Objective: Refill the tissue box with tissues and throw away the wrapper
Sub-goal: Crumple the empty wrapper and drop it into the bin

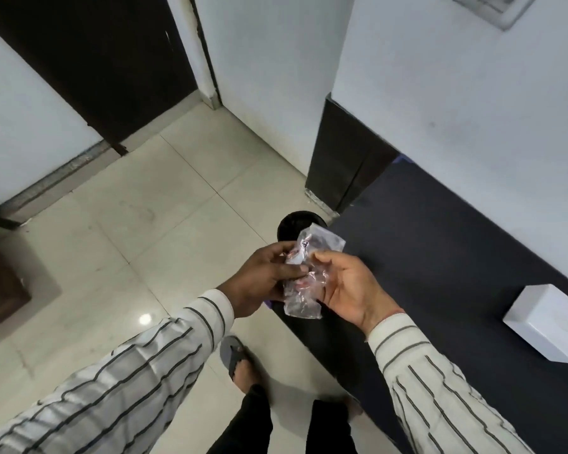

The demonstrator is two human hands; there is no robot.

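Wrapper [309, 276], clear crinkled plastic with some red and white print, is held between both hands above the near edge of the dark table, in front of the person's chest. Going from the left: a dark wooden door [89, 63] stands in the white wall at the far left, and pale glossy floor tiles [118, 224] spread below it. A striped sleeve [118, 381] leads up to the left hand [263, 276], whose fingers and thumb are closed on the wrapper's left side. Below, a foot in a grey sandal [235, 355] rests on the tiles. Just beyond the hands a round black bin [292, 229] sits on the floor against the table's corner, partly hidden by the wrapper. The right hand [348, 286] is palm-up and loosely curled, its thumb and fingers touching the wrapper's right side in a light hold. Further right, the table [456, 257] runs along the white wall, and a white tissue box [550, 326] sits on it near the right edge of the view, well apart from the hands.
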